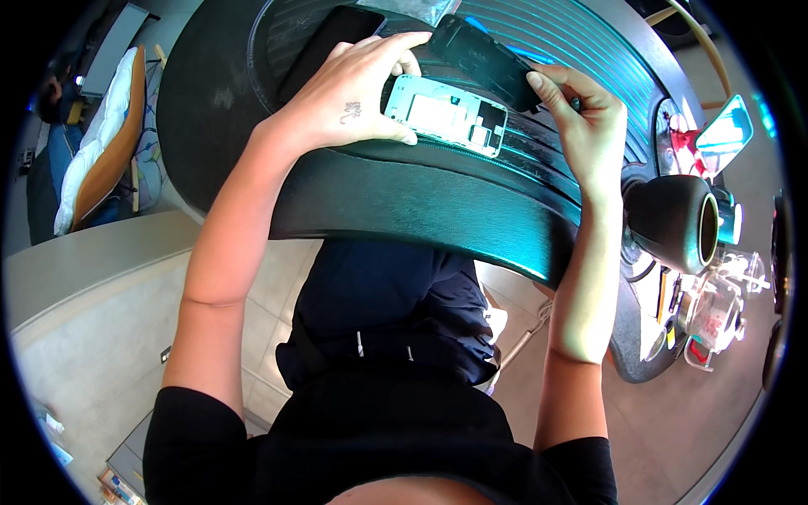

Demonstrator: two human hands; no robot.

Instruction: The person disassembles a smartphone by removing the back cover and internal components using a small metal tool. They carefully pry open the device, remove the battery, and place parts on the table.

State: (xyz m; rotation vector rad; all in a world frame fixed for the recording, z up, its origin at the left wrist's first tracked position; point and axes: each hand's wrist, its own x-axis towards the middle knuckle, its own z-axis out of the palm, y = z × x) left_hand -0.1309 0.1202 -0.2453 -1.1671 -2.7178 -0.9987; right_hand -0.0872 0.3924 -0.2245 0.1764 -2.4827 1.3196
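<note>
A white phone body (446,115) with its inside parts showing lies on the dark ribbed table in front of me. My left hand (358,97) closes round its left end, thumb along the near edge and fingers at the far edge. Just beyond it is a black phone back cover (484,63), tilted down toward the right. My right hand (585,114) pinches the cover's right end between thumb and fingers. My left index fingertip reaches the cover's left end; whether it touches is unclear.
A dark phone (332,42) lies beyond my left hand. A clear plastic bag (421,8) is at the far edge. At the right stand a dark round pot (673,223), a glass teapot (715,311) and a phone-like screen (725,135) on a red stand.
</note>
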